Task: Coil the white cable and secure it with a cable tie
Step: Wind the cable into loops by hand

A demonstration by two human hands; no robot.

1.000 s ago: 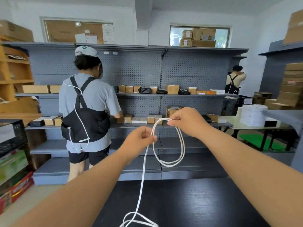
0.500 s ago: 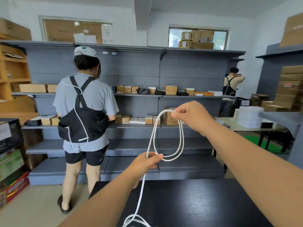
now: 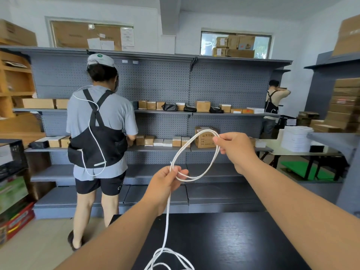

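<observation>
Two hands work above a black counter (image 3: 233, 240) facing grey shelving (image 3: 224, 90). Right hand (image 3: 233, 147) pinches the white cable (image 3: 194, 151) loop's top; left hand (image 3: 165, 182) grips its bottom, slack trailing onto the counter.

One white cable (image 3: 196, 152), two hands, two other people.

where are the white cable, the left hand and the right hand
white cable (image 3: 196, 142): head view, upper left arc of the loop
left hand (image 3: 165, 184): head view, back of the hand
right hand (image 3: 236, 147): head view, back of the hand
</observation>
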